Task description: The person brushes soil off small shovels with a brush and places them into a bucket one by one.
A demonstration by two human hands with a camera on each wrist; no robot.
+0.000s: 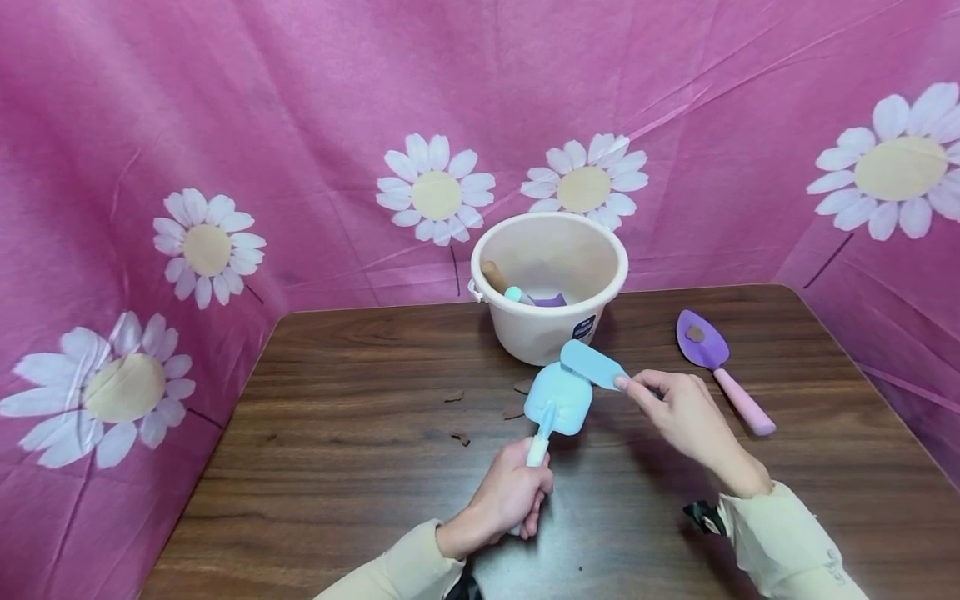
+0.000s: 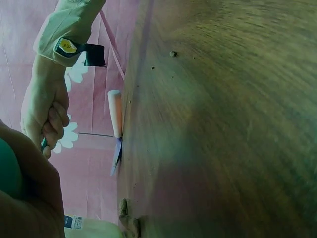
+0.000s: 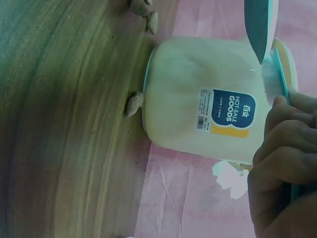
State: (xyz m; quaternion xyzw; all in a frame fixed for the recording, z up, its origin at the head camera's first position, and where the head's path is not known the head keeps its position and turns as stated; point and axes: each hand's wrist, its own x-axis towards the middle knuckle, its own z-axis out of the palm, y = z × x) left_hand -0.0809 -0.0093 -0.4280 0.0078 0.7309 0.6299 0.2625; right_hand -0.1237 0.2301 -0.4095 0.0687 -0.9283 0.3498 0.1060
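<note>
My left hand [image 1: 513,492] grips the white handle of a small light blue shovel [image 1: 557,400], its blade raised in front of the bucket. In my right hand [image 1: 686,412] I pinch a flat light blue brush [image 1: 588,364], whose end overlaps the blade in the head view. Pale bristles [image 3: 270,82] show under the brush in the right wrist view. Just behind both tools stands a cream bucket [image 1: 525,329], holding a brown handle [image 1: 493,277], a mint-tipped handle [image 1: 514,294] and a purple piece [image 1: 551,300].
Right of the bucket lies a purple trowel [image 1: 701,340] with a pink handle and a brown lump [image 1: 695,333] on its blade. Several brown bits, such as one clod [image 3: 133,104], lie on the wooden table [image 1: 337,433]. Pink flowered cloth [image 1: 315,125] hangs around the table.
</note>
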